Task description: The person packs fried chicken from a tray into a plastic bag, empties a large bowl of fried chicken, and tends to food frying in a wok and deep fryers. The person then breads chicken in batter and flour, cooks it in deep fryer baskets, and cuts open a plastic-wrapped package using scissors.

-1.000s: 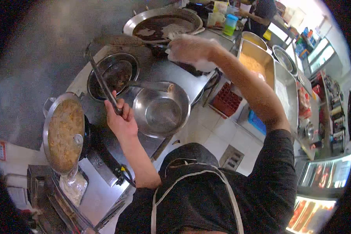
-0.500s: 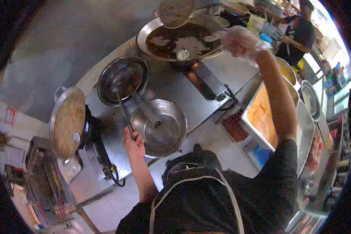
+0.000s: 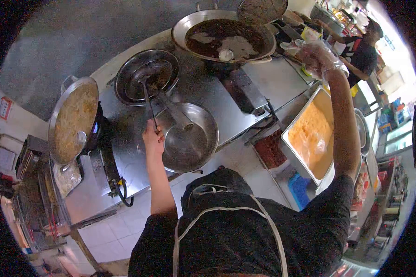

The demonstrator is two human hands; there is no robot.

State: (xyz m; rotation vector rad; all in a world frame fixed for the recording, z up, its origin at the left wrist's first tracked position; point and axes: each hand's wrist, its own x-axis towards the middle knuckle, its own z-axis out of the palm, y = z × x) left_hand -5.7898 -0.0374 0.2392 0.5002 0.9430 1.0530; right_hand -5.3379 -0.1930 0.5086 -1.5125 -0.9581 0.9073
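Note:
My left hand [image 3: 153,138] is closed around the handle of a metal ladle [image 3: 148,99]. Its head lies inside a dark metal bowl [image 3: 120,85] on the steel counter. Beside it, a second tool with a thick tubular handle [image 3: 174,111] leans out of that bowl over a wide steel basin [image 3: 205,152]. My right hand [image 3: 320,60], in a clear plastic glove, is raised right of a large wok [image 3: 182,34] of dark liquid. Its fingers look curled; whether they hold anything is hidden by the glove.
A tray of orange food [image 3: 309,134] sits below my right forearm. At the left stands a pan of pale brown food [image 3: 74,122]. A round mesh strainer [image 3: 262,10] hangs over the wok's rim. A blue basket [image 3: 299,189] is low down. A co-worker [image 3: 363,51] stands at far right.
My right hand has moved right, away from the wok. My left hand still grips the ladle in the dark bowl. The view has shifted, showing more of the orange tray.

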